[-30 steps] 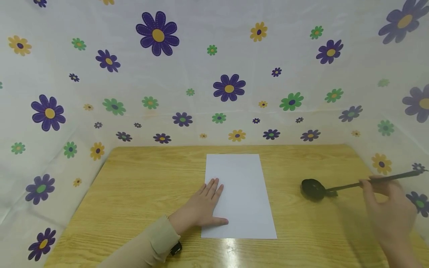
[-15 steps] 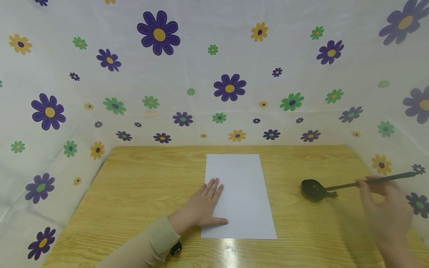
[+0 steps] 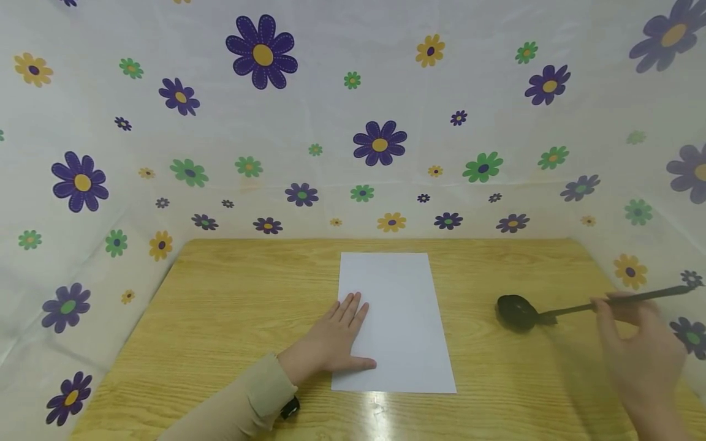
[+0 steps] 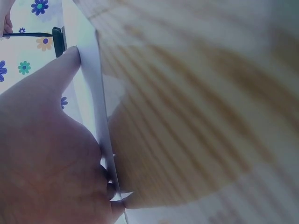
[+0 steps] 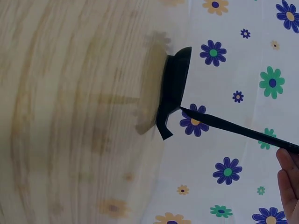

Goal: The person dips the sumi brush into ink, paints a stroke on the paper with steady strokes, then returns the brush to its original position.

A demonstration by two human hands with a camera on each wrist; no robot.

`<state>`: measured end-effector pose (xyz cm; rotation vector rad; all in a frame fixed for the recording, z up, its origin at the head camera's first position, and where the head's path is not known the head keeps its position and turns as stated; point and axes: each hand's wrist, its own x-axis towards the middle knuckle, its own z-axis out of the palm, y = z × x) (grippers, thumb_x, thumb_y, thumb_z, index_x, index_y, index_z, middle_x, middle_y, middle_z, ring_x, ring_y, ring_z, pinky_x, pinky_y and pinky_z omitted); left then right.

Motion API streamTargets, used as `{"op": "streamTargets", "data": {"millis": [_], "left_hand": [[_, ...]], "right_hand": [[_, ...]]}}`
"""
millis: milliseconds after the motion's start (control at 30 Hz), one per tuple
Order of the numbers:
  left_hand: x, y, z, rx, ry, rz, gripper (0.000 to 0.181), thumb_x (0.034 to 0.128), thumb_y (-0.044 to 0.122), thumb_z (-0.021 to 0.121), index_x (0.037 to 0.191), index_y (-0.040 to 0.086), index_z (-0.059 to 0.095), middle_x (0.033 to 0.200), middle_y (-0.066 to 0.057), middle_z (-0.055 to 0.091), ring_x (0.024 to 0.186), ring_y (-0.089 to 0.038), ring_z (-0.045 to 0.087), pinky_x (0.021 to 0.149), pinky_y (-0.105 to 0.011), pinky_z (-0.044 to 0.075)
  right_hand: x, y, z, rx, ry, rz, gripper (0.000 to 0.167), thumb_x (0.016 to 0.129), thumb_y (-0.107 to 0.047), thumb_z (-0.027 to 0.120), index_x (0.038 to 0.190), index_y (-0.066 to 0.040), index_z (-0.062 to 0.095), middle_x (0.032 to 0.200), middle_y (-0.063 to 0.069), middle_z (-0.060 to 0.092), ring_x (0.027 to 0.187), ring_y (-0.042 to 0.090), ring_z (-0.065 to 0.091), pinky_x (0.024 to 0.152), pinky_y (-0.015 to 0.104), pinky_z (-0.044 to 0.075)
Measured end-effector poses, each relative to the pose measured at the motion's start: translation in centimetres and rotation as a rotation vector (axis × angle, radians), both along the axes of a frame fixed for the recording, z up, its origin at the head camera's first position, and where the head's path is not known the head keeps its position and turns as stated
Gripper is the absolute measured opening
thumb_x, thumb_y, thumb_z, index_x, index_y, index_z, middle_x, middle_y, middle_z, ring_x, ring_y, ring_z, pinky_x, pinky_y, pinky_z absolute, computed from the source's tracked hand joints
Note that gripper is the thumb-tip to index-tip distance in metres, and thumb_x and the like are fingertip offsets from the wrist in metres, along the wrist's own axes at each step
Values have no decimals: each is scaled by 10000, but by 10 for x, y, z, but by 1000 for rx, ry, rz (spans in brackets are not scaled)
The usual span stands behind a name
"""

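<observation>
My left hand (image 3: 330,343) lies flat with spread fingers on the left side of a white sheet of paper (image 3: 399,318). In the left wrist view its thumb (image 4: 71,60) stretches out by the sheet's edge. Off to the right, my right hand (image 3: 642,349) pinches a long black brush (image 3: 634,298) between thumb and fingers. The brush slants down to the left, its tapered tip at a round black dish (image 3: 516,312) with a short stub of a handle. The right wrist view shows the tip by the dish (image 5: 175,79) rim; whether they touch I cannot tell.
The wood-grain table (image 3: 248,294) extends on both sides of the paper. A white flower-printed sheet (image 3: 309,122) encloses the back and sides. Under the left sleeve's cuff a small black object (image 3: 289,407) shows.
My right hand shifts slightly left with the brush, then back to the right, while the tip stays at the dish. The left hand, paper and dish keep their places.
</observation>
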<state>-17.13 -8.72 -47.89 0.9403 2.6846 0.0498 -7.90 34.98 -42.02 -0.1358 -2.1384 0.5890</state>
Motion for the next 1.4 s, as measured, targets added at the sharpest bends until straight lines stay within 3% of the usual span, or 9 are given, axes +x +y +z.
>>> {"op": "streamTargets", "data": {"millis": [333,833,1167,1233,1300,1400], "left_hand": [[1,0,1,-13,-3,2,1133,947,786,560,1709,63,138,1795,-181,36,1682,-315,68,1370,-467,162],[2,1,1,-18,5,-2,1128,952,788,550,1709,61,139,1795,-183,38,1682,-317,68,1370,-468,164],[2,1,3,-17,5,1,1123,954,782,555,1708,58,143,1794,-185,38,1681,-321,67,1370,-468,160],[2,0,3,-19,5,-1,1123,954,783,552,1708,59,141,1794,-184,35,1682,-319,64,1370,-466,160],[1,0,2,-21,7,-3,1124,954,785,550,1709,60,139,1795,-182,35,1682,-317,64,1370,-464,160],[1,0,2,-22,9,-3,1127,952,789,548,1709,61,140,1795,-181,38,1682,-316,66,1370,-463,163]], "right_hand": [[1,-2,8,-51,-3,-9,204,973,-67,695,1006,133,714,1084,-623,387,1004,-413,345,813,-56,236],[-3,2,-5,-32,-16,-11,166,947,-51,716,995,108,708,1122,-614,382,956,-411,349,683,-64,219],[1,8,-2,-107,-30,-82,138,970,-14,692,987,120,717,1017,-642,375,961,-402,334,838,-42,253],[1,8,-2,-142,-34,-88,109,980,-21,692,1004,77,733,991,-624,385,953,-390,351,900,-27,268],[0,9,-2,-168,-28,-83,68,981,-27,703,1006,-68,751,986,-609,410,931,-387,378,939,-20,283],[-1,8,-1,-173,-27,-78,53,981,-43,705,974,-71,750,995,-614,422,949,-381,381,956,-1,281]]}}
